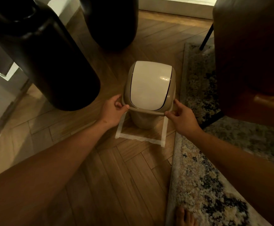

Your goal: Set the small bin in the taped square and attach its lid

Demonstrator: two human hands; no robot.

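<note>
A small beige bin (pixel 141 120) stands on the wooden floor inside a square of white tape (pixel 141 139). On top of it sits its lid (pixel 149 85), a beige frame with a cream swing flap. My left hand (pixel 115 110) pinches the lid's near left rim. On the other side, my right hand (pixel 181 118) pinches the near right rim. The bin's far side and the far edge of the tape are hidden behind the lid.
Two tall dark vases stand close by, one at the left (pixel 40 51) and one behind (pixel 111 22). A brown leather chair (pixel 250 54) fills the right. A patterned rug (pixel 203 181) borders the tape on the right, with a bare foot (pixel 184 217) at its edge.
</note>
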